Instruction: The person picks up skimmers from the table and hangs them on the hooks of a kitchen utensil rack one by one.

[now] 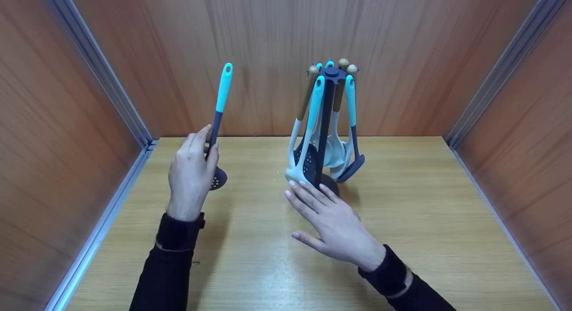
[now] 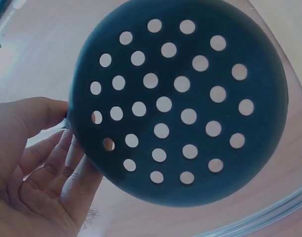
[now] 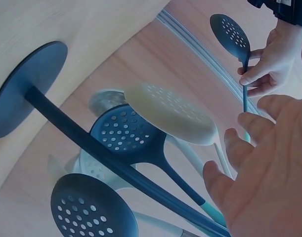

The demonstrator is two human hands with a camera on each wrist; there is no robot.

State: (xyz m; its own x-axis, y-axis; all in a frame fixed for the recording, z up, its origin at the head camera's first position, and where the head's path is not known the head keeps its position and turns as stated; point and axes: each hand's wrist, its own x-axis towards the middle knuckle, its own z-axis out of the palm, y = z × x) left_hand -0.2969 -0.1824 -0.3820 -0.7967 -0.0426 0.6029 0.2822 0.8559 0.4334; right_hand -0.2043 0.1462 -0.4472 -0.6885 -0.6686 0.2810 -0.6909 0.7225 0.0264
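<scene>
Fingers of the left hand (image 1: 191,174) pinch a dark skimmer (image 1: 217,177) upright, while the right hand (image 1: 333,221), fingers straight, touches the utensil stand (image 1: 328,123) on the table (image 1: 424,221).

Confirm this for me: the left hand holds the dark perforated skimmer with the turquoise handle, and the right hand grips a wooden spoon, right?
Only the right hand is wrong: it grips nothing, fingers straight beside the dark utensil stand, as the head view shows. The left hand does hold the dark perforated skimmer with the turquoise handle.
</scene>
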